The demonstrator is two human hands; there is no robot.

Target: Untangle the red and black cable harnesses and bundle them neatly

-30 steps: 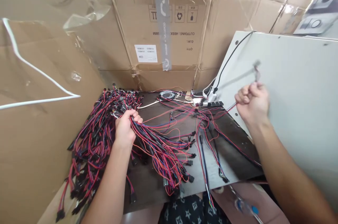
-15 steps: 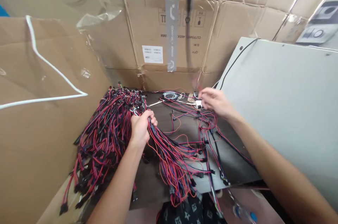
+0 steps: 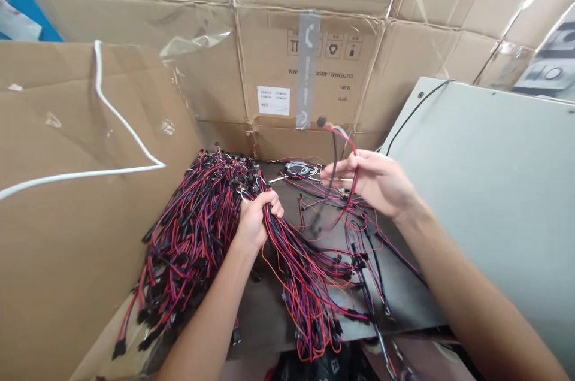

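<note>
My left hand (image 3: pixel 262 213) is closed round a thick bundle of wire harnesses (image 3: pixel 309 279), red, black, blue and orange, whose loose ends with black connectors fan out toward the front right. To its left lies a large heap of similar harnesses (image 3: pixel 188 231). My right hand (image 3: pixel 377 180) pinches a single wire harness (image 3: pixel 350 141) between thumb and fingers above the table. A dark connector tops this harness, and its red and black wires hang down, partly blurred.
Several loose wires (image 3: pixel 372 273) lie on the dark table (image 3: pixel 265 333). Cardboard boxes (image 3: pixel 278 147) wall off the back, with a cardboard panel (image 3: pixel 90 237) at left. A pale grey panel (image 3: pixel 489 189) leans at right. A white cable (image 3: pixel 126 123) crosses the left cardboard.
A blurred dark strand near my right hand has given way to a harness clearly pinched in it. My left hand keeps its hold on the bundle. The view has shifted slightly.
</note>
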